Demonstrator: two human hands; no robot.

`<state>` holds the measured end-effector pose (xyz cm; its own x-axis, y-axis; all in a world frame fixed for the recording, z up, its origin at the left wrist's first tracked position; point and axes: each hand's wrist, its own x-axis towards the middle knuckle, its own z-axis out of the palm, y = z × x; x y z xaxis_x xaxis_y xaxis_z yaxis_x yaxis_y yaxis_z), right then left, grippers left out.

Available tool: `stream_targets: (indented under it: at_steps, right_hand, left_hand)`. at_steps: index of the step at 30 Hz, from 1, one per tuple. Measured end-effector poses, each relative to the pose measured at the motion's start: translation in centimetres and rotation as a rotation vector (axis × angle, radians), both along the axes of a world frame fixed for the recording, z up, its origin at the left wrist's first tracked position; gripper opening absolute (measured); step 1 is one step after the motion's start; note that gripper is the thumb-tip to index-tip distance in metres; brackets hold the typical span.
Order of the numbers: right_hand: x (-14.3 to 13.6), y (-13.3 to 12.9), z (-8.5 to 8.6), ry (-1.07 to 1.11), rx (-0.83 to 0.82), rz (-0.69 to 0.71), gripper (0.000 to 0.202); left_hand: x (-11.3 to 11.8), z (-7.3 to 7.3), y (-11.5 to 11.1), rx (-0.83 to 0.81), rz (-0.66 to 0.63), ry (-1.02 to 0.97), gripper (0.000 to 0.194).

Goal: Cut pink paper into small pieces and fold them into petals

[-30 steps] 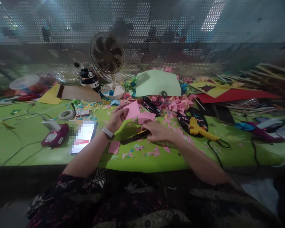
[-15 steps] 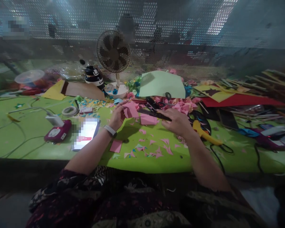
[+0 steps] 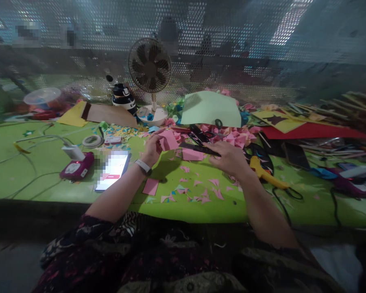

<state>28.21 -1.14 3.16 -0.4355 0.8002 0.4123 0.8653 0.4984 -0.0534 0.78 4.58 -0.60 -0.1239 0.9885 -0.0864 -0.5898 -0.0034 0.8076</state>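
Observation:
My left hand [image 3: 152, 148], with a pale band at the wrist, pinches a small pink paper piece [image 3: 169, 140] and holds it up above the table. Across from it, my right hand [image 3: 228, 156] is closed on the right end of a long black tool [image 3: 198, 148]. Its two dark arms spread apart toward the left, somewhat like an opened stapler; the exact kind is unclear. Just below the tool lies a pink paper rectangle [image 3: 192, 155]. Another pink square [image 3: 150, 186] rests by my left forearm. Pink offcuts [image 3: 213, 183] are scattered between my arms.
Behind my hands are scissors [image 3: 218, 123], a heap of pink pieces [image 3: 238, 136] and a pale green sheet [image 3: 212, 110]. A yellow glue gun [image 3: 266, 173] lies to the right. On the left are a lit phone [image 3: 113, 171], a purple power strip [image 3: 77, 167] and tape [image 3: 92, 141]. A fan [image 3: 150, 67] stands behind.
The view has shifted slightly, so everything sits a little farther right. Both hands keep nearly the same pose, the left with the pink paper and the right with the black tool.

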Motion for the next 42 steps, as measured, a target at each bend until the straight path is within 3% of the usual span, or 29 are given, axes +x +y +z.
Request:
stream_targets:
  at_steps: [12, 17, 26, 42]
  right_hand:
    - [0.28, 0.16, 0.15, 0.002, 0.009, -0.016, 0.049]
    - [0.07, 0.08, 0.11, -0.015, 0.000, -0.016, 0.047]
    - [0.14, 0.09, 0.23, -0.023, -0.006, -0.025, 0.049]
    - [0.17, 0.12, 0.11, -0.022, 0.005, -0.024, 0.048]
  left_hand:
    - [-0.19, -0.41, 0.32, 0.004, -0.022, -0.002, 0.041]
    - [-0.27, -0.56, 0.37, 0.006, -0.027, 0.029, 0.037]
    - [-0.42, -0.67, 0.42, 0.022, -0.069, -0.019, 0.049]
    - [0.17, 0.12, -0.35, 0.025, -0.033, 0.029, 0.034]
